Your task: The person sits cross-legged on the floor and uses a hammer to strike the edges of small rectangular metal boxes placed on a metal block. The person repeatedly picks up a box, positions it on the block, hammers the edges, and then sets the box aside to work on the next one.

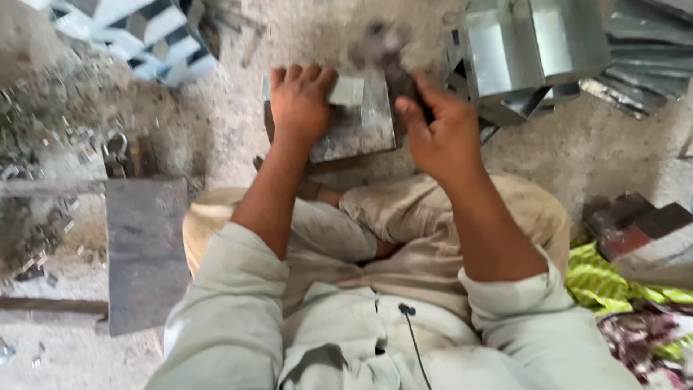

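Observation:
I sit cross-legged on a dusty floor. My left hand (299,101) presses down on a small bright sheet-metal piece (348,91) that lies on a worn metal block (361,126) in front of my legs. My right hand (437,130) is closed around the dark handle of a hammer (382,50). The hammer's head is blurred and raised just above the far edge of the block.
Folded sheet-metal boxes (530,50) stack at the upper right, more shiny pieces (144,32) at the upper left. A grey slab (148,253) lies to my left, with pliers (114,153) and scrap bits beyond. Bricks (635,224) and patterned cloth (621,289) lie at right.

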